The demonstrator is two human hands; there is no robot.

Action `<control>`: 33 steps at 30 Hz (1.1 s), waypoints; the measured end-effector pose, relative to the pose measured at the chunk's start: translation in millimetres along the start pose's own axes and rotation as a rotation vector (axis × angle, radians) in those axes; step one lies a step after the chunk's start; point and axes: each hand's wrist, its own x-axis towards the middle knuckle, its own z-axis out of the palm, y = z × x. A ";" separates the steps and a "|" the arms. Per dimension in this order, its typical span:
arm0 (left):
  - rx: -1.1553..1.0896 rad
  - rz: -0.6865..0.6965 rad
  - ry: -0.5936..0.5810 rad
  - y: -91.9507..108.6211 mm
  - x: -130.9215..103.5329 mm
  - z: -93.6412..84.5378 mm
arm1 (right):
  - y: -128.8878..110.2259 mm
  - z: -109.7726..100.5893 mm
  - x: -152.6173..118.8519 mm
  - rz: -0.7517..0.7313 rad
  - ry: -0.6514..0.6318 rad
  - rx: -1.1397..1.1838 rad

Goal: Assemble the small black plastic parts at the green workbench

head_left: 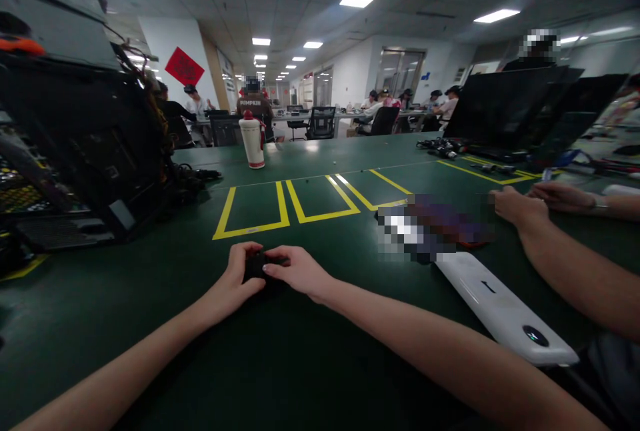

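Both of my hands meet over the dark green tabletop, in the near middle of the view. Between them is a small black object, too dark and too covered by fingers for its kind to show. My left hand curls round its left side, thumb in front and fingers behind. From the right, my right hand pinches the same object between thumb and fingers. Just beyond my hands, yellow tape marks outlines on the table.
A white cup with a red lid stands farther back. Black computer hardware rises at the left. To the right lie a long white device and blurred items; beside them are another person's hands. Dark monitors stand behind.
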 end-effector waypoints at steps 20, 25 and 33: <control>-0.270 0.001 -0.104 -40.8 18.9 -15.8 | 3.8 -15.0 15.1 0.082 -0.046 0.116; -0.080 0.085 -0.107 -34.8 19.9 -19.5 | 4.7 -19.8 15.6 0.072 -0.104 0.155; 0.096 0.125 -0.181 -28.4 12.2 -10.7 | 4.4 -16.2 16.6 -0.010 -0.112 0.192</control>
